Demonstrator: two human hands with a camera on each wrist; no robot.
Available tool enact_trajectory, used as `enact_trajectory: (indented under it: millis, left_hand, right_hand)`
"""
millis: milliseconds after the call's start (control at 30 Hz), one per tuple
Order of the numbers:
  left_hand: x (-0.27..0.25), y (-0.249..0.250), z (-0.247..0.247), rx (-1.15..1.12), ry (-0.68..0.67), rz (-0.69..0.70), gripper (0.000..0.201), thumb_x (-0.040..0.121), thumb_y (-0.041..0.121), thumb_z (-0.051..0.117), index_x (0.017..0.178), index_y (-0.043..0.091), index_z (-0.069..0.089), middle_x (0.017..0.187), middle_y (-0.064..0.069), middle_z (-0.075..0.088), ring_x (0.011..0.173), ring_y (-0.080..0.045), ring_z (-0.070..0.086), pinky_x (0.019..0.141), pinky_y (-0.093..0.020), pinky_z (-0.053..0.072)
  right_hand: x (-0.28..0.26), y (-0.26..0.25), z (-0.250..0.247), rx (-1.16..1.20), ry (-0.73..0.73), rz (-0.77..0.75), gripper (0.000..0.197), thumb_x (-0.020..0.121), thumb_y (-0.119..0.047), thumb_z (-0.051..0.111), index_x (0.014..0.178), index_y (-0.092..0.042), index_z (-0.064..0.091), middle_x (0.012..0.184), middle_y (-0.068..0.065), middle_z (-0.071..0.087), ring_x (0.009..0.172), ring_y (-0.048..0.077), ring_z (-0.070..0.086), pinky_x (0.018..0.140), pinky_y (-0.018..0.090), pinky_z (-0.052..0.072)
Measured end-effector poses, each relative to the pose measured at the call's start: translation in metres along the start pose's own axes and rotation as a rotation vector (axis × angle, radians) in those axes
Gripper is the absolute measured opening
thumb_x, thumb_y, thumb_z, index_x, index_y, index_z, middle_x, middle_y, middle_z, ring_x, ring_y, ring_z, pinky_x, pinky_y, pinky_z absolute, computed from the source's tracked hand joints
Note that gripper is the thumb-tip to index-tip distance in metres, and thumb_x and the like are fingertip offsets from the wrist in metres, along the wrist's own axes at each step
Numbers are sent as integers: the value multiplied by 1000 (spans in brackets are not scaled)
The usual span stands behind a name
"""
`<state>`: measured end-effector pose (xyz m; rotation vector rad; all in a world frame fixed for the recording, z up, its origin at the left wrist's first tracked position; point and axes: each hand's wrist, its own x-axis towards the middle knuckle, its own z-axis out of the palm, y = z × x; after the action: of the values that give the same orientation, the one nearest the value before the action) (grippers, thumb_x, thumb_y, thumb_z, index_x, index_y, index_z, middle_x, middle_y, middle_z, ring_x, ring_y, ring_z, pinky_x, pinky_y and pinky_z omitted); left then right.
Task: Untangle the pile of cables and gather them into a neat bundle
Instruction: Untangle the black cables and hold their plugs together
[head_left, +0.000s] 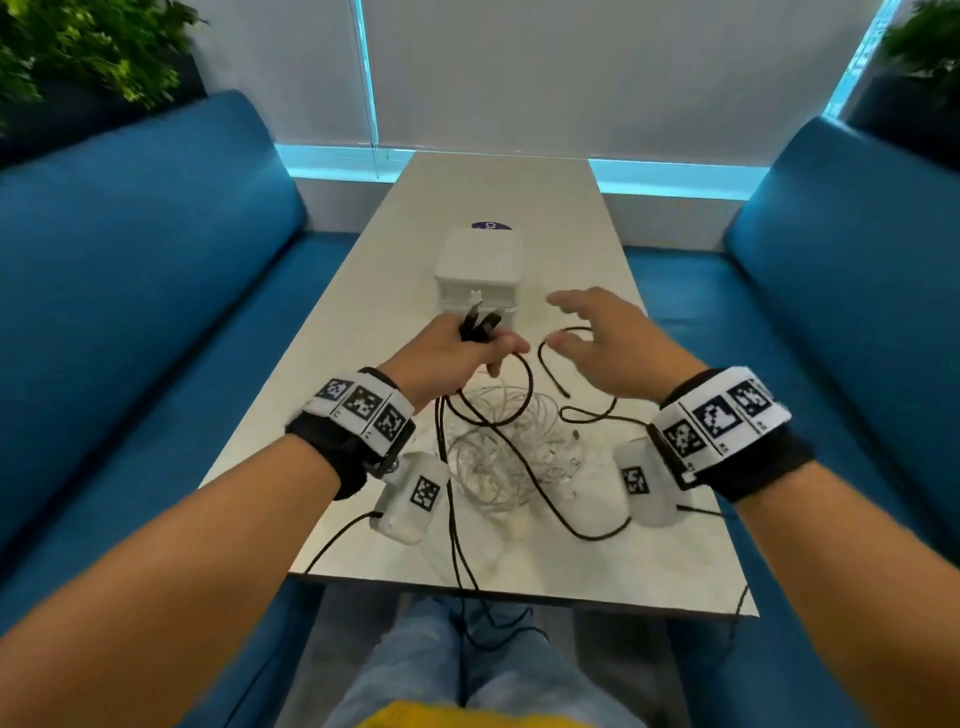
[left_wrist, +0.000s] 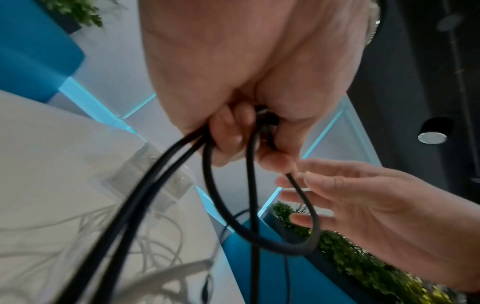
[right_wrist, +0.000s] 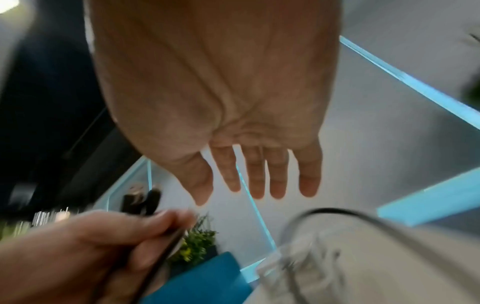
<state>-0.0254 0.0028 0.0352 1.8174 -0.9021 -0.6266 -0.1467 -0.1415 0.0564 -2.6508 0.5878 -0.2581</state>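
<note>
Two hands up over the table in the head view, and plenty is tough to read. Black cables run off the near edge at 6 o'clock and down past the jeans, so their ends are out of sight. The left hand is clenched around several black cable plugs that poke out of the fist toward 12 o'clock, with loops hanging below. The right hand hovers at 3 o'clock of it, fingers spread and loose, holding nothing. A tangle of white cables lies on the table under both wrists, and a white box sits at 12 o'clock beyond the hands.

Left wrist view: the left hand fills the top, fingers curled tight on the black cables, one loop dangling. The right hand comes in from 3 o'clock, straight fingers right behind that loop; can't tell if they touch. The white cables are a blurry smear at 7 o'clock.

Right wrist view is really smeared. The right hand shows an open palm, fingers straight. The left hand at 8 o'clock grips the black cables.
</note>
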Motion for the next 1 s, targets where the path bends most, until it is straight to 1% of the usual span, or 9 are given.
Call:
enact_trajectory:
  millis: [100, 167, 333, 433, 533, 700, 800, 900, 1000]
  left_hand:
    - [-5, 16, -1, -22, 32, 120, 17, 97, 9, 53, 100, 4, 69, 62, 4, 57, 42, 6, 47, 47, -6, 33]
    - [-6, 19, -4, -70, 72, 165, 19, 97, 5, 51, 106, -3, 66, 65, 2, 61, 43, 8, 50, 48, -3, 35]
    - [-6, 19, -13, -105, 194, 120, 27, 99, 20, 50, 114, 5, 67, 87, -9, 67, 41, 8, 49, 51, -7, 36]
    - [-1, 14, -16, -181, 278, 55, 31, 100, 34, 46, 100, 15, 72, 83, -3, 66, 38, -1, 39, 46, -21, 31]
    - [1, 19, -11, -374, 248, 18, 41, 101, 40, 41, 92, 14, 70, 70, 2, 51, 38, -5, 26, 38, -19, 22]
    - [4, 47, 11, -501, 103, 49, 45, 101, 41, 39, 85, 11, 68, 59, 0, 43, 44, -9, 20, 40, -20, 17]
    - [7, 50, 11, -414, 16, 27, 45, 101, 42, 39, 87, 10, 68, 59, -2, 42, 43, -9, 21, 39, -19, 19]
    - [4, 42, 13, -270, -78, -19, 46, 102, 41, 38, 92, 7, 67, 60, -3, 40, 40, -7, 21, 38, -18, 18]
    - [-3, 35, 15, -288, -77, -34, 47, 101, 43, 38, 93, 8, 67, 59, -1, 41, 40, -6, 20, 40, -19, 16]
  right_hand:
    - [-8, -16, 12, 538, -141, -72, 29, 96, -23, 53, 123, -33, 56, 113, 0, 64, 105, 7, 59, 89, 24, 44]
    - [-9, -24, 18, 744, -277, -39, 31, 94, -16, 54, 111, -43, 57, 98, 5, 68, 94, 13, 66, 82, 28, 50]
    - [-2, -24, 17, 734, -164, 18, 16, 97, -7, 48, 92, -9, 63, 74, 8, 63, 68, 17, 65, 67, 24, 54]
    - [-5, -22, 8, 753, -288, 31, 16, 98, -25, 52, 106, -13, 59, 87, 5, 60, 80, 21, 69, 70, 33, 57]
    - [-13, -15, 18, 579, -463, 17, 46, 93, -33, 59, 136, -29, 41, 112, 0, 61, 94, 18, 66, 71, 32, 57]
    - [-36, 18, 35, 399, -693, 21, 42, 92, -29, 61, 132, -31, 48, 89, -6, 72, 59, 11, 57, 55, 25, 41]
    - [-44, 50, 33, 143, -527, 123, 32, 91, -29, 61, 123, -24, 60, 80, -7, 69, 59, 9, 56, 63, 24, 44]
    - [-38, 72, 43, 94, -226, 254, 45, 86, -34, 68, 127, -21, 56, 97, -3, 61, 81, 13, 54, 78, 25, 42]
    - [-25, 68, 66, 206, -233, 272, 68, 81, -45, 71, 139, -24, 42, 112, 4, 64, 95, 21, 60, 92, 34, 47]
